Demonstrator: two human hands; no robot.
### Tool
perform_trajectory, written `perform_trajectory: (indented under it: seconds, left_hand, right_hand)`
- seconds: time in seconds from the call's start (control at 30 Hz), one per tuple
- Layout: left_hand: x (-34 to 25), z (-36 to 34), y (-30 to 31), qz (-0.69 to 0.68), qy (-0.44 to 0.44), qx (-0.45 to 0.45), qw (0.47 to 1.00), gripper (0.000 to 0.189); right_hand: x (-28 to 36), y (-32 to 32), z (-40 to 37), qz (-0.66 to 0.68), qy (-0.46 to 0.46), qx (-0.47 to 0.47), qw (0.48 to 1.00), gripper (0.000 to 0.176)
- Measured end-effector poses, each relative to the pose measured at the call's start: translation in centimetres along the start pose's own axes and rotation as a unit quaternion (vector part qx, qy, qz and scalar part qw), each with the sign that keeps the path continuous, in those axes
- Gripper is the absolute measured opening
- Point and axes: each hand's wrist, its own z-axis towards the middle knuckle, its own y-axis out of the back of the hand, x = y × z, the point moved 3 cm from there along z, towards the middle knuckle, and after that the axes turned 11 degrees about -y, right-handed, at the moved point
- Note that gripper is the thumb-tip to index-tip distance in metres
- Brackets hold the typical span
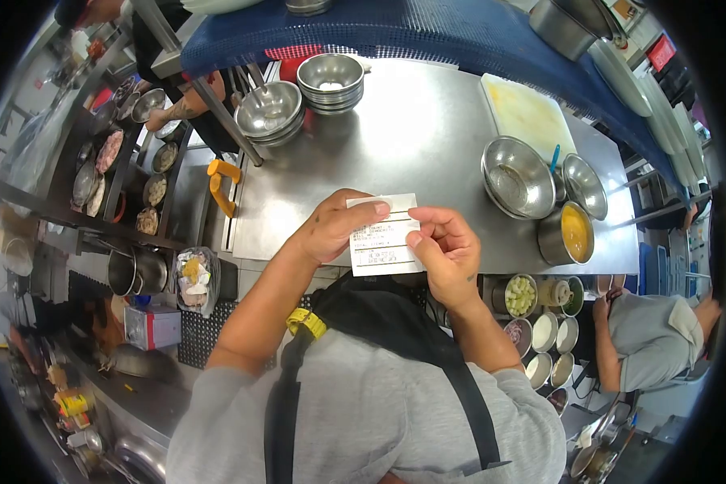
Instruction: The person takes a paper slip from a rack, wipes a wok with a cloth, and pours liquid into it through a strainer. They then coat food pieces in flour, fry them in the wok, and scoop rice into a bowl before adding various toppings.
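Observation:
A white printed paper slip [383, 250] is held up in front of my chest, over the near edge of the steel table [395, 153]. My left hand [343, 226] grips its left side, with the thumb lying across the upper part. At the slip's right edge, my right hand [448, 254] has its thumb and bent fingers closed on the paper. The small print is too fine to read.
Steel bowls [331, 81] are stacked at the back left. On the right are a cutting board [524, 113], more bowls [512, 177] and a pot of yellow liquid [573, 234]. A co-worker [653, 339] is at right; another's arm [189, 105] shows upper left.

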Motion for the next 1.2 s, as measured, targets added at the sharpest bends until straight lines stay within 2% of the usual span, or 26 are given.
perform_trajectory:
  seconds: [0.53, 0.63, 0.83, 0.93, 1.13, 1.2]
  left_hand:
    - [0.13, 0.13, 0.31, -0.028, 0.014, 0.011, 0.999, 0.039]
    - [-0.04, 0.15, -0.12, -0.049, 0.001, -0.016, 0.999, 0.033]
    - [-0.01, 0.14, -0.12, -0.045, -0.002, -0.02, 0.999, 0.033]
    - [0.12, 0.13, 0.29, -0.026, 0.01, 0.008, 1.0, 0.039]
    - [0.4, 0.19, 0.28, -0.034, 0.005, -0.006, 0.999, 0.039]
    - [0.61, 0.1, 0.72, 0.013, 0.004, -0.03, 0.999, 0.038]
  right_hand:
    - [-0.14, -0.01, 0.26, -0.003, -0.005, -0.001, 1.0, 0.027]
    - [-0.22, 0.09, 0.2, -0.003, -0.011, -0.003, 1.0, 0.026]
    - [-0.2, -0.03, 0.27, -0.002, -0.003, -0.003, 1.0, 0.026]
    - [-0.27, 0.01, 0.23, 0.002, -0.009, -0.004, 1.0, 0.026]
    - [-0.71, 0.35, 0.29, 0.002, -0.014, -0.004, 1.0, 0.026]
    - [-0.13, 0.06, 0.4, -0.227, 0.102, -0.078, 0.966, 0.031]
